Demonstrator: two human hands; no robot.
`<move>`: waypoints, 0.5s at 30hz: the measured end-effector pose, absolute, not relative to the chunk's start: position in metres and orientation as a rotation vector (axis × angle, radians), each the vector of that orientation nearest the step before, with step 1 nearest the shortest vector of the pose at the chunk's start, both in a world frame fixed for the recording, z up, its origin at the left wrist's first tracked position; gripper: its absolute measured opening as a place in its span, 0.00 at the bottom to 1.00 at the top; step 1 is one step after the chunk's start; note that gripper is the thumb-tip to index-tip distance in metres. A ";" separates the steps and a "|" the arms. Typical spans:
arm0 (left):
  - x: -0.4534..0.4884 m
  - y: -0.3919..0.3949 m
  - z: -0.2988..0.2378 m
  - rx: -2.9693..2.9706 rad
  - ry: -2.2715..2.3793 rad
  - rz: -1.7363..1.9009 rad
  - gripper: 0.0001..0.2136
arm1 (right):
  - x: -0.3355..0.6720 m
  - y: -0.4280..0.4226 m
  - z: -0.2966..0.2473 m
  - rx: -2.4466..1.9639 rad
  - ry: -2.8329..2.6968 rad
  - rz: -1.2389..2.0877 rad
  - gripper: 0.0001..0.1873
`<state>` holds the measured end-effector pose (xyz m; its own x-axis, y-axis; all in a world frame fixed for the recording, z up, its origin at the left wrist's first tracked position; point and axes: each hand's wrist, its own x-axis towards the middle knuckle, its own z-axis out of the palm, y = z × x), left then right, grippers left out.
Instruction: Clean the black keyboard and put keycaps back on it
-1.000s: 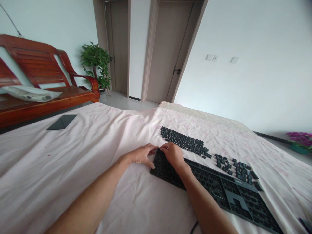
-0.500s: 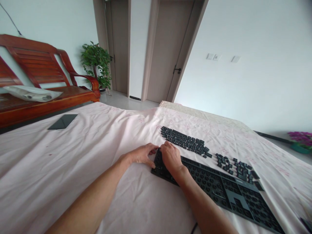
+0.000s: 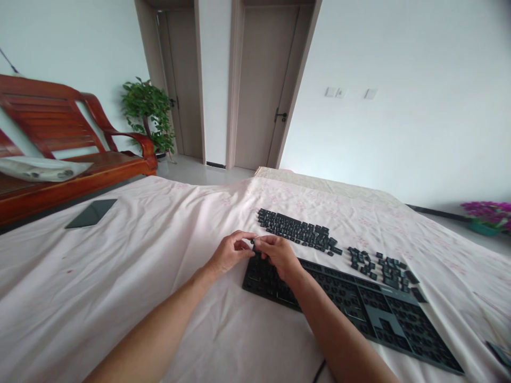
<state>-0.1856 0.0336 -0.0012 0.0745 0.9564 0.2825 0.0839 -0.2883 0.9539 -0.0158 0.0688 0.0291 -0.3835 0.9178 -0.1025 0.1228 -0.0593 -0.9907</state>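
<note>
A black keyboard base point(image 3: 359, 308) with its keycaps taken off lies on a pale pink sheet point(image 3: 139, 266). My left hand point(image 3: 229, 254) and my right hand point(image 3: 277, 254) meet just above the keyboard's left end. Both have their fingers pinched together round a small black keycap point(image 3: 253, 243) between them. Beyond the keyboard, a row of loose black keycaps point(image 3: 297, 234) is laid out on the sheet, with a smaller cluster of keycaps point(image 3: 379, 266) to its right.
A dark tablet point(image 3: 91, 213) lies on the sheet at the far left. A red wooden bench point(image 3: 59, 159) stands behind it, a potted plant point(image 3: 146, 109) beside the doors. Purple flowers point(image 3: 487, 213) sit at the right edge. A cable point(image 3: 319, 372) runs off the near edge.
Both hands have lifted off the keyboard's left end and come together in a pinch above it. The view has shifted slightly to the right.
</note>
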 end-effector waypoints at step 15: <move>-0.170 0.020 0.018 1.543 1.137 1.687 0.09 | -0.021 0.059 0.033 -0.792 -0.945 2.136 0.20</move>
<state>-0.1701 0.0196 0.0182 -0.1629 0.8597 0.4841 0.1260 -0.4685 0.8744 -0.0205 0.0586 0.0332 -0.5968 0.7605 -0.2560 -0.3222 -0.5193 -0.7915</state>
